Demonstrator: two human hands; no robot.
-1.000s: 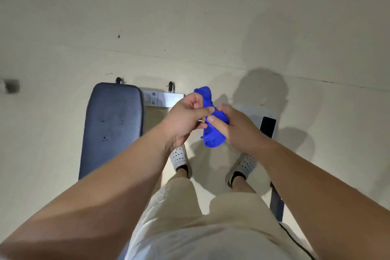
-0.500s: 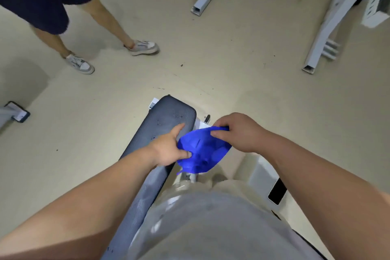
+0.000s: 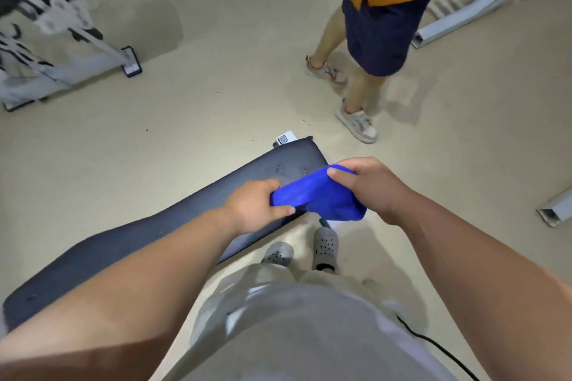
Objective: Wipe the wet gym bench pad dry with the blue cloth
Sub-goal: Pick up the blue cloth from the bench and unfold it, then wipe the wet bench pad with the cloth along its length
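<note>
Now the blue cloth point(image 3: 318, 198) is held stretched between both hands above the near long edge of the bench pad point(image 3: 173, 226), whereas half a second ago it was gathered in a looser bunch beside the pad's end, and a second ago it was being worked between the fingers off to the side. The left hand point(image 3: 257, 207) is clamped on the cloth's left end over the pad, and the right hand point(image 3: 368, 189) is pinched on its right end, just past the pad's edge. The cloth appears to have been readied; wiping is judged not yet begun. A few small droplets can be made out near the pad's far end. Open floor point(image 3: 216, 120) is seen beyond the pad, though a bystander's legs point(image 3: 356, 96) are close to the far corner.
</note>
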